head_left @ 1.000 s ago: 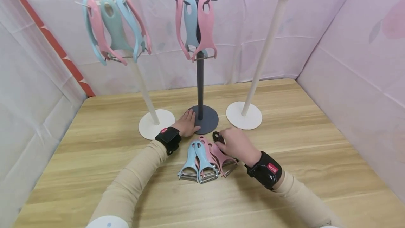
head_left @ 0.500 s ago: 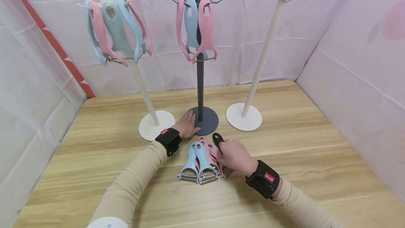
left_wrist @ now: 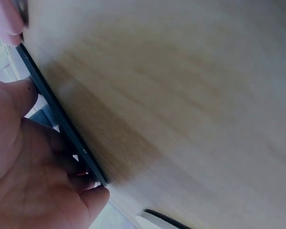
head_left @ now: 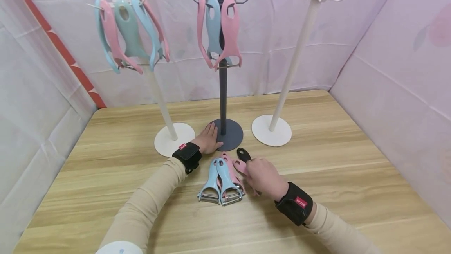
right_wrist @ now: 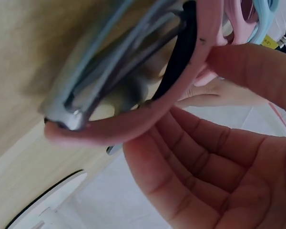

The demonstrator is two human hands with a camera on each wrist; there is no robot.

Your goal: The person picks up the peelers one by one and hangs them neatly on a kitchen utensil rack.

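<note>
Meanwhile, over the last second my right hand [head_left: 263,175] had slid back toward me along the pile of peelers [head_left: 222,179] lying on the wooden table [head_left: 338,156] just in front of the dark stand. A second ago it sat over the handle ends near the black peeler [head_left: 243,154]; now that black handle and the hole of a pink peeler [head_left: 240,166] showed clear ahead of my fingers. I judged that I was settling a grip on the pink one rather than lifting anything yet.

From the right wrist view, my thumb and fingers [right_wrist: 248,71] were curled around the pink peeler's arm, its metal blade sticking out past the palm, with the black handle tucked just behind it.

My left hand [head_left: 208,138] had not moved: it lay flat, fingers straight and together, pressing on the rim of the dark stand's base [head_left: 232,134]. Both blue peelers [head_left: 219,177] lay untouched between my wrists.
</note>
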